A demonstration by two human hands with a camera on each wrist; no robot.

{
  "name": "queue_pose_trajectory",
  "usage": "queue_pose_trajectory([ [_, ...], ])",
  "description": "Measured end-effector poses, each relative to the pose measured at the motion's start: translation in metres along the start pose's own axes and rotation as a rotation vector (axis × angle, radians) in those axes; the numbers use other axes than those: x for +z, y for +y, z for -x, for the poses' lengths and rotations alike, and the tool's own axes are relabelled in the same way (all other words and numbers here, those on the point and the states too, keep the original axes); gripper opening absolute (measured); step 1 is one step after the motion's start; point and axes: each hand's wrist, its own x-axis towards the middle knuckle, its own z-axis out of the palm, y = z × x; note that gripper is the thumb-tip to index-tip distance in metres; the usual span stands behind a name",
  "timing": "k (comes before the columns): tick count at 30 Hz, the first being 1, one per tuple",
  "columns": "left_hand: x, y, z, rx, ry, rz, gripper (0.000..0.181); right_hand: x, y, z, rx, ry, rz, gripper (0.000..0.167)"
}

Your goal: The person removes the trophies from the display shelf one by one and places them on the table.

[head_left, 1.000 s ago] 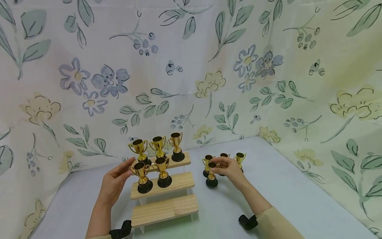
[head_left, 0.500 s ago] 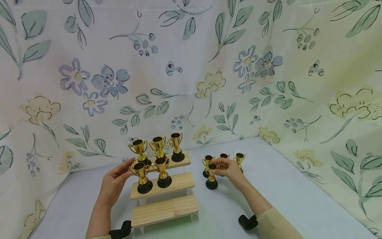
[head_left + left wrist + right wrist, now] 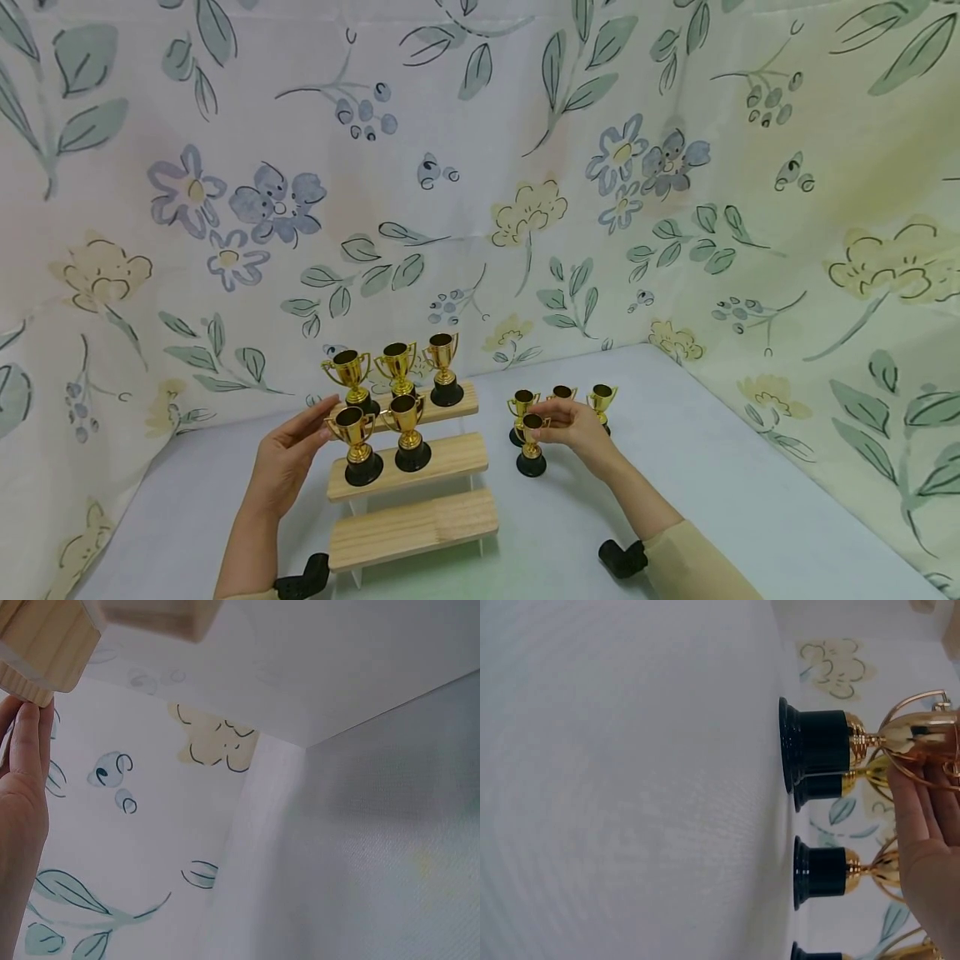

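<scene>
Gold trophy (image 3: 531, 461) upright, mouth up, long axis vertical; right grip (image 3: 579, 432) pinching it, left grip (image 3: 287, 463) apart.

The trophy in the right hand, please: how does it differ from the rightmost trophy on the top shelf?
The right hand holds the first trophy; no hand touches the rightmost shelf trophy. The first trophy is off the tiered rack, whereas the rightmost shelf trophy stands on its top shelf. Both are upright, with a gold-coloured cup and black base.
</scene>
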Motion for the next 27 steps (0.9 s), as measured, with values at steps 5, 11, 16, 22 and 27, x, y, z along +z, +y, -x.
queue_pose_trajectory([
  [5, 0.0003, 0.0007, 0.0002, -0.001, 0.000, 0.000, 0.050, -0.0003, 0.0013, -0.0004, -0.005, -0.007, 0.000, 0.047],
  [11, 0.0005, 0.0014, 0.0003, 0.007, -0.007, 0.002, 0.048, -0.0010, 0.0015, -0.0004, -0.014, -0.017, 0.004, 0.047],
  [16, 0.0005, 0.0016, 0.0006, 0.007, -0.009, 0.000, 0.049, -0.0012, 0.0010, -0.0001, -0.008, -0.018, 0.010, 0.048],
  [22, 0.0006, 0.0016, 0.0001, 0.015, -0.012, 0.017, 0.048, -0.0016, -0.0001, 0.0003, -0.009, -0.023, 0.003, 0.049],
  [27, 0.0005, 0.0016, 0.0002, 0.020, -0.017, 0.017, 0.048, -0.0014, -0.0004, -0.0002, -0.011, -0.024, 0.001, 0.049],
])
